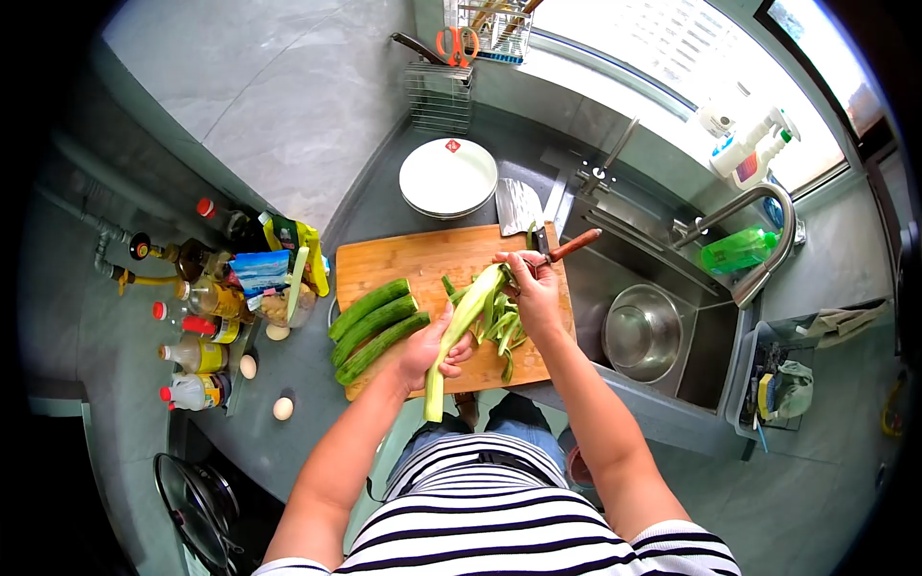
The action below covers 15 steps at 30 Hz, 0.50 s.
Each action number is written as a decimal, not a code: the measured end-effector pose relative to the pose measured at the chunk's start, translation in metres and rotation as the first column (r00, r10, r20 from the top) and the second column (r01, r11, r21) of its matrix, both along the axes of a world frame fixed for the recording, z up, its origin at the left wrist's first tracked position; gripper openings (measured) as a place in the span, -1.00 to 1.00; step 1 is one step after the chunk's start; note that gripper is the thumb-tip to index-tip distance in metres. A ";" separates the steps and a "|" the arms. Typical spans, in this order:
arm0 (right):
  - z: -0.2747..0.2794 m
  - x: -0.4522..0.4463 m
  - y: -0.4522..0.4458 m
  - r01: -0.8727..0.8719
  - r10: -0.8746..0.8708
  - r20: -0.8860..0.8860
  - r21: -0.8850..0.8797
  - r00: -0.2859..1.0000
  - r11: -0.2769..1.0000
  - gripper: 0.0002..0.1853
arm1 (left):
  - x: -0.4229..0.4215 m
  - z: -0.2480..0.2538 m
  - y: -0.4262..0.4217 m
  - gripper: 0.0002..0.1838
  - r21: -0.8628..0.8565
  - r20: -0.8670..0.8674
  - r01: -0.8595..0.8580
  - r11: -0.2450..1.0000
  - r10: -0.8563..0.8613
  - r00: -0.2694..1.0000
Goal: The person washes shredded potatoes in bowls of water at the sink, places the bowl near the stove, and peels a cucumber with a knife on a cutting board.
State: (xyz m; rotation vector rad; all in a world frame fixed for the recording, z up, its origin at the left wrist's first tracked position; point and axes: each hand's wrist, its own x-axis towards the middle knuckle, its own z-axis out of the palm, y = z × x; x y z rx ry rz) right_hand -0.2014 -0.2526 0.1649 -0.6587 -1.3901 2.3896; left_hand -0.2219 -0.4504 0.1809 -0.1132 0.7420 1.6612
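Note:
My left hand (432, 351) is wrapped round the lower part of a long pale-green peeled vegetable (463, 322), which slants over the cutting board (384, 254). At its upper end, my right hand (531, 288) is closed near the tip; whether its fingers hold the tip or something small is hard to make out. Green peelings (501, 322) lie on the board beneath and beside the vegetable. Several dark-green cucumbers (375, 326) rest left of my left hand. Just above my right hand are a tool with a wooden handle (576, 245) and a cleaver (520, 206).
White plates (448, 178) stand behind the board. On the right, the sink holds a metal bowl (642, 331) under a curved faucet (768, 274). Bottles (197, 353) and eggs (282, 409) are at the left. Scissors (457, 46) hang in a rack at the back.

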 end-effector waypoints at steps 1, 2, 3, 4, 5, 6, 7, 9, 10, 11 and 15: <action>-0.004 0.000 -0.001 0.003 -0.003 0.011 0.012 1.000 1.000 -0.88 | 0.000 -0.001 -0.001 -0.35 -0.016 -0.001 -0.012 1.000 0.012 1.000; -0.007 0.000 -0.002 0.024 -0.024 0.011 -0.011 1.000 1.000 -0.88 | 0.000 0.000 -0.003 -0.35 -0.016 -0.029 0.003 1.000 -0.003 1.000; -0.008 -0.001 -0.003 0.044 -0.044 0.012 -0.034 0.999 0.998 -0.88 | 0.000 0.000 -0.004 -0.35 -0.016 -0.058 0.017 1.000 -0.018 0.998; -0.009 -0.001 -0.004 0.064 -0.064 0.012 -0.057 0.998 0.996 -0.88 | -0.001 0.001 -0.004 -0.35 -0.017 -0.087 0.032 0.999 -0.033 0.996; -0.011 -0.002 -0.004 0.065 -0.065 0.018 -0.038 0.998 0.997 -0.89 | -0.001 0.002 -0.004 -0.35 -0.023 -0.090 0.034 0.999 -0.036 0.995; -0.014 -0.002 -0.004 0.065 -0.065 0.025 -0.020 0.998 0.998 -0.90 | -0.002 0.002 -0.003 -0.35 -0.029 -0.092 0.036 0.999 -0.038 0.995; -0.017 -0.002 -0.003 0.065 -0.065 0.031 -0.002 0.997 0.998 -0.90 | -0.003 0.003 -0.003 -0.35 -0.036 -0.094 0.037 0.999 -0.041 0.995; -0.039 -0.004 0.002 0.163 -0.165 0.058 0.038 0.985 0.986 -0.92 | -0.003 0.000 -0.006 -0.36 -0.046 -0.114 0.024 0.999 -0.029 0.993; -0.045 -0.004 0.006 0.211 -0.215 0.069 0.060 0.974 0.976 -0.92 | -0.003 0.000 -0.007 -0.36 -0.051 -0.125 0.017 0.999 -0.024 0.992; -0.050 -0.002 0.011 0.176 -0.177 0.030 0.049 0.984 0.983 -0.92 | -0.005 0.001 -0.007 -0.36 -0.061 -0.147 0.014 0.998 -0.022 0.989; -0.071 0.006 0.025 0.046 -0.046 -0.006 0.318 0.999 0.947 -0.93 | -0.005 0.005 -0.009 -0.40 -0.117 -0.197 -0.016 0.993 -0.007 0.980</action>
